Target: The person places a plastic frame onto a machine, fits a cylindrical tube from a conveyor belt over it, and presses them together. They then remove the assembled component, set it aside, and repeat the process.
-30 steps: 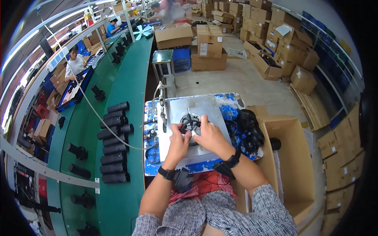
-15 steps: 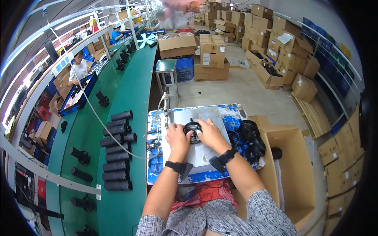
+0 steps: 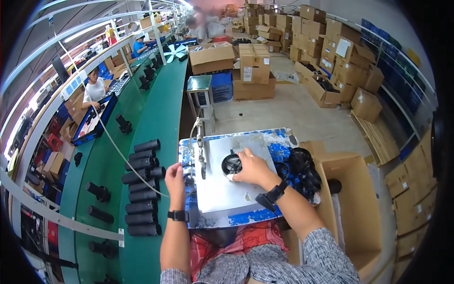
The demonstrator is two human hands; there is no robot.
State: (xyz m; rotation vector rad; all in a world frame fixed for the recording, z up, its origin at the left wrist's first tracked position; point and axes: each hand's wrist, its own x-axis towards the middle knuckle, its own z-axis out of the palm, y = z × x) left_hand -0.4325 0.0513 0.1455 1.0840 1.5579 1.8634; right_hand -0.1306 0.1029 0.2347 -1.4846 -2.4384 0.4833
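A round black plastic part [image 3: 231,165], ring-shaped with an inner frame, rests on the metal plate [image 3: 220,194] in front of me. My right hand [image 3: 253,168] is closed on its right side. My left hand [image 3: 175,180] is at the worktable's left edge, thumb and fingers pinched together. A small dark item shows beside those fingertips, too small to name. Between my hands, a metal fixture [image 3: 200,146] with a dark lower end stands at the plate's left side. More round black parts [image 3: 302,165] are piled right of the plate.
Several black tubes [image 3: 142,207] lie on the green bench [image 3: 165,104] to my left. An open cardboard box [image 3: 354,208] stands at my right. A thin hose crosses the left side. A metal stool [image 3: 199,85] and cartons [image 3: 255,61] are ahead; a co-worker [image 3: 96,90] sits across the line.
My left hand has left the round black part and moved left to the worktable's edge. The right hand still grips the part on the plate.
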